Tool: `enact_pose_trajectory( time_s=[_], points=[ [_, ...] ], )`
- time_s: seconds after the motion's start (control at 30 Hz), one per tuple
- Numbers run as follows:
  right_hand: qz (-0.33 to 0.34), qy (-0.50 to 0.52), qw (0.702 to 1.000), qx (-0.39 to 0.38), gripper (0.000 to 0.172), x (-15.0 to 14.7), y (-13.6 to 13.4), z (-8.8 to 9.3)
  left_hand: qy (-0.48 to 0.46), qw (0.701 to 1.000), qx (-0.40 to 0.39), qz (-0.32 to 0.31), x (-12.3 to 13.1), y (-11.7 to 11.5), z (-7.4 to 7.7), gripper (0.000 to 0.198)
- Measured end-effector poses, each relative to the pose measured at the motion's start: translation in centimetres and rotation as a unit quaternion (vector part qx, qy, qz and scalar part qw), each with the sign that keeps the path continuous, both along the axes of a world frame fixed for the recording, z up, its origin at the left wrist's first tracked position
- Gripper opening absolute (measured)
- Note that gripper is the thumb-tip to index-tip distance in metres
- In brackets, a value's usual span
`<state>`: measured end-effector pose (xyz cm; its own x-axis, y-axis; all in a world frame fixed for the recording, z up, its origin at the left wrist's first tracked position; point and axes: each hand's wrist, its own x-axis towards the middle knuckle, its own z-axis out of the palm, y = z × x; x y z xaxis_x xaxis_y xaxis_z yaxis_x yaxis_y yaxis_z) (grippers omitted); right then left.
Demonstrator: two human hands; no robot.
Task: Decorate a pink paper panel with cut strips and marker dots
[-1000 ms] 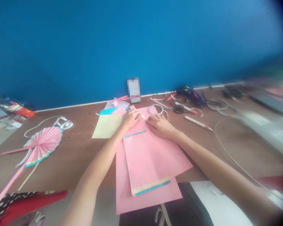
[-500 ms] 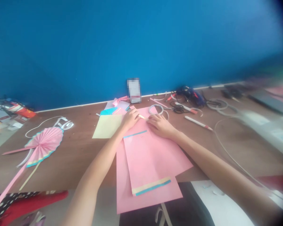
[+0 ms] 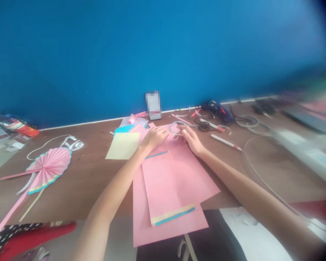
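Observation:
My left hand (image 3: 155, 139) lies on the upper part of the pink paper (image 3: 165, 181), fingers bent and pressed together; what they hold, if anything, is hidden. My right hand (image 3: 192, 140) is just to its right, with thumb and fingers at the right rim of a clear ring, which looks like a roll of tape (image 3: 171, 127). The pink paper has a blue strip (image 3: 159, 154) near its middle and cream and blue bands (image 3: 175, 214) along its lower end. Beneath it is a larger pink sheet (image 3: 139, 232), overhanging the table's front edge.
Left of the sheets are a pale yellow paper (image 3: 122, 145) and a pleated pink fan (image 3: 50, 166). A phone (image 3: 153, 105) leans on the blue wall. To the right are a white pen (image 3: 226, 142), cables (image 3: 206, 125) and a white power strip (image 3: 306, 152).
My right hand has lifted off the pink paper, turned, and reached the clear ring. My left hand stays near the same spot; the pale piece at its fingertips no longer shows.

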<state>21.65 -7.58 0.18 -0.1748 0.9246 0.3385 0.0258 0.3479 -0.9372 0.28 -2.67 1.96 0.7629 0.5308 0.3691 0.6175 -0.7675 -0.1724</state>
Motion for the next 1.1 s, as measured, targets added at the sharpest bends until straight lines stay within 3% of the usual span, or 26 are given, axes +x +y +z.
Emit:
enact_pose_trajectory(
  time_s=[0.1, 0.23, 0.3, 0.43, 0.57, 0.67, 0.77, 0.93, 1.1],
  points=[
    [0.007, 0.019, 0.998, -0.053, 0.039, -0.1, 0.1, 0.0, 0.019, 1.0, -0.006, -0.023, 0.7, -0.8, 0.3, 0.021],
    [-0.025, -0.012, 0.997, -0.069, 0.028, -0.3, 0.4, -0.2, 0.015, 0.998, -0.059, -0.019, 1.0, -1.2, 0.7, 0.028],
    [-0.053, -0.003, 0.996, -0.076, 0.027, -0.3, 0.6, -0.4, 0.002, 0.995, -0.1, 0.006, 0.8, -1.3, 1.1, 0.031],
    [-0.139, 0.012, 0.986, -0.089, 0.021, -0.1, 0.9, -0.6, 0.011, 0.978, -0.187, 0.092, -0.3, -1.6, 2.6, 0.058],
    [-0.179, 0.006, 0.98, -0.08, 0.023, 0.1, 1.1, -0.9, 0.064, 0.951, -0.289, 0.096, -0.8, -2.2, 4.5, 0.037],
    [-0.182, -0.011, 0.981, -0.059, 0.024, 0.1, 1.1, -0.9, 0.091, 0.92, -0.376, 0.056, -0.4, -2.6, 5.2, 0.036],
    [-0.178, -0.016, 0.983, -0.053, 0.024, 0.1, 1.0, -0.8, 0.094, 0.896, -0.431, 0.042, 0.1, -2.5, 4.7, 0.037],
    [-0.172, -0.034, 0.983, -0.053, 0.018, 0.0, 0.8, -0.6, 0.052, 0.891, -0.452, -0.002, 0.0, -1.5, 3.2, 0.024],
    [-0.121, -0.068, 0.99, -0.03, 0.019, 0.1, 0.5, 0.0, -0.071, 0.863, -0.498, -0.032, -0.3, -0.9, 2.7, 0.02]
  ],
)
